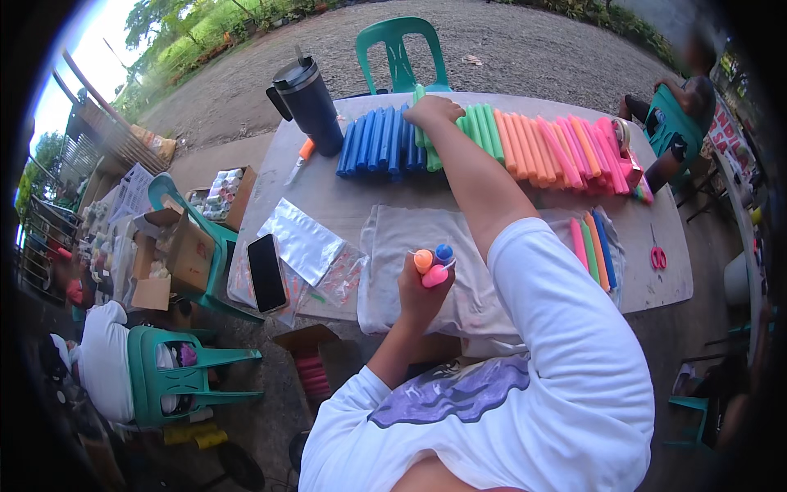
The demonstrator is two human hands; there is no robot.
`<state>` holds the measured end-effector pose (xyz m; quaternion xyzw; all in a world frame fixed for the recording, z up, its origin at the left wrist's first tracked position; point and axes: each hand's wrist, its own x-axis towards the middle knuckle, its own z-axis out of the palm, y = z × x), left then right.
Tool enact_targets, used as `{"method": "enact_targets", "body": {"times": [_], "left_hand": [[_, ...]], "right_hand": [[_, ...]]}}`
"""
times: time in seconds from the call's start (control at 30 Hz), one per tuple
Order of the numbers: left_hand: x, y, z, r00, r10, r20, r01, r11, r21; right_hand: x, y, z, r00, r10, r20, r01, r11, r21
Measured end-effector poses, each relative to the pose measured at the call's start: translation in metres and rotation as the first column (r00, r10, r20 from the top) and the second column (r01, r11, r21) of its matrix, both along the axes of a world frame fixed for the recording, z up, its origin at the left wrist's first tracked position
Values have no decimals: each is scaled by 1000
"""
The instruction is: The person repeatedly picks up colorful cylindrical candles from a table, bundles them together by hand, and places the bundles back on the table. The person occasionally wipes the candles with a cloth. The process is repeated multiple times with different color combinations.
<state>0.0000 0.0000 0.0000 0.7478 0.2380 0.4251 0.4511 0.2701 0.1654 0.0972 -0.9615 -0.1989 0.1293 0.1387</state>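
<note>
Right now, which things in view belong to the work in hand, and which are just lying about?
In the work:
left hand, holding an orange stick, blue stick and pink stick
right hand, on the green sticks

Apparently just lying about:
black-screened phone
dark tumbler
green chair across the table

The person wears a loose white T-shirt (574, 361) with a purple print (451, 395) on the front (its edge wavy and traced with a dark line). The short sleeves (537, 275) are plain white and creased into soft folds, leaving the forearms (466, 176) bare.
</note>
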Motion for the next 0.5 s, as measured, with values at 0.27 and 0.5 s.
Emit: {"method": "enact_targets", "body": {"times": [0.27, 0.5], "left_hand": [[3, 0, -4, 1000, 10, -1, -10, 1000, 19], [5, -3, 6, 999, -13, 34, 13, 1000, -1]], "right_hand": [[7, -11, 8, 996, -77, -45, 86, 956, 279], [54, -14, -1, 977, -1, -215, 149, 725, 673]]}}
